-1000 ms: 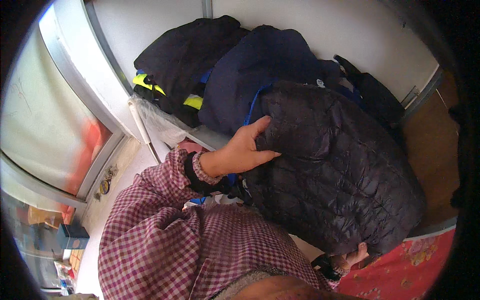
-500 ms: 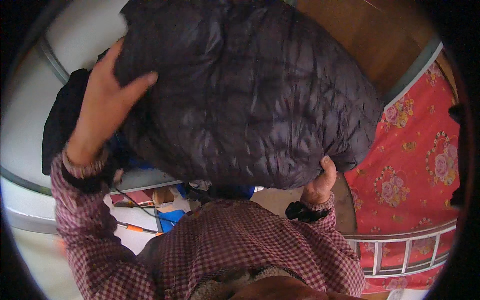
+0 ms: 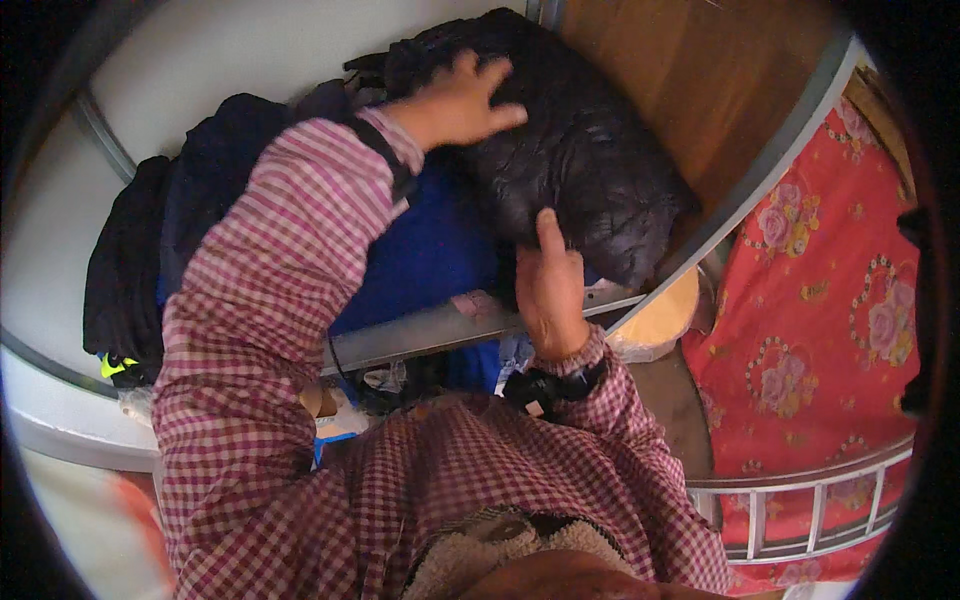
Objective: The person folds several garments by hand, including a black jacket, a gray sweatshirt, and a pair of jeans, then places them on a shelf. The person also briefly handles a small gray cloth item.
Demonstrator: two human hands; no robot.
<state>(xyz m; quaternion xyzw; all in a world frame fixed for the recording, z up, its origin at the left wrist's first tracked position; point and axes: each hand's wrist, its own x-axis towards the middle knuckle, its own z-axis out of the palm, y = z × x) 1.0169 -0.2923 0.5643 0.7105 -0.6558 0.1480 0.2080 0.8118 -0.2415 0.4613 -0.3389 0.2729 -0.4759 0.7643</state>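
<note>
A black quilted puffer jacket (image 3: 590, 150), folded into a bulky bundle, sits toward the back of the shelf against a brown wooden panel. Over its upper left part my left hand (image 3: 460, 105) is spread, fingers apart, touching or just above the fabric. My right hand (image 3: 553, 290) is at the bundle's near edge, thumb on top and the other fingers hidden beneath it. Left of the jacket, partly under it, lies a blue cloth item (image 3: 430, 240). Dark navy clothing (image 3: 215, 150) and a black garment (image 3: 125, 260) are piled farther left.
A grey metal edge (image 3: 430, 330) runs along the shelf front. The brown wooden panel (image 3: 720, 90) stands at the right. Beyond it, red floral fabric (image 3: 790, 300) lies behind a silver ladder-like rail (image 3: 800, 515). Several items are stowed below the shelf edge.
The jacket bundle has moved away from me onto the shelf, uncovering the blue cloth. My left hand has shifted right and forward across it; my right hand has moved left and slightly forward.
</note>
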